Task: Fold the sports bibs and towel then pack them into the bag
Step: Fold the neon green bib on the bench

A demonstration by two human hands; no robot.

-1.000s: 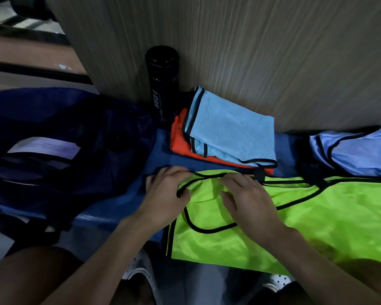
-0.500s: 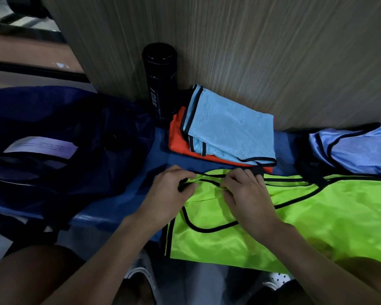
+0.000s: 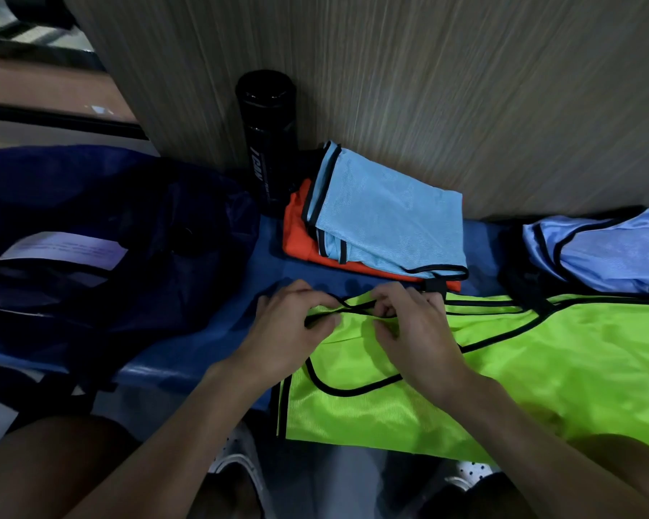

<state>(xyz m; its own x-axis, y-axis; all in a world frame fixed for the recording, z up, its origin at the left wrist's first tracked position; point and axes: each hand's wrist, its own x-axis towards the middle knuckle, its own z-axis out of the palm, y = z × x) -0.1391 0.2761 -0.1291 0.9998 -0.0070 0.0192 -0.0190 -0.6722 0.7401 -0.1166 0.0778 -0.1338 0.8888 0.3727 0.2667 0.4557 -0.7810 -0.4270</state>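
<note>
Pinching the black-trimmed shoulder straps of the neon green bib (image 3: 540, 368), the left hand (image 3: 289, 331) and the right hand (image 3: 420, 331) work close together at the bib's left end. Both hands have their fingers curled onto the straps. The bib lies spread along the front edge of the blue surface (image 3: 203, 342), and its near hem hangs over that edge toward the person's knees. The step in hand looks like squaring the straps before a fold. To do it well, the person should lay the two straps exactly one on the other, draw the mesh flat so no crease is trapped, and pull the overhanging hem back onto the surface first, since the slippery fabric could slide off. At the back edge a folded light blue bib (image 3: 386, 226) rests on a folded orange bib (image 3: 296, 234), just beside a black bottle (image 3: 268, 144). A pale violet bib (image 3: 607, 252) lies unfolded at the back right corner. The dark bag (image 3: 90, 219) waits at the left end.
</note>
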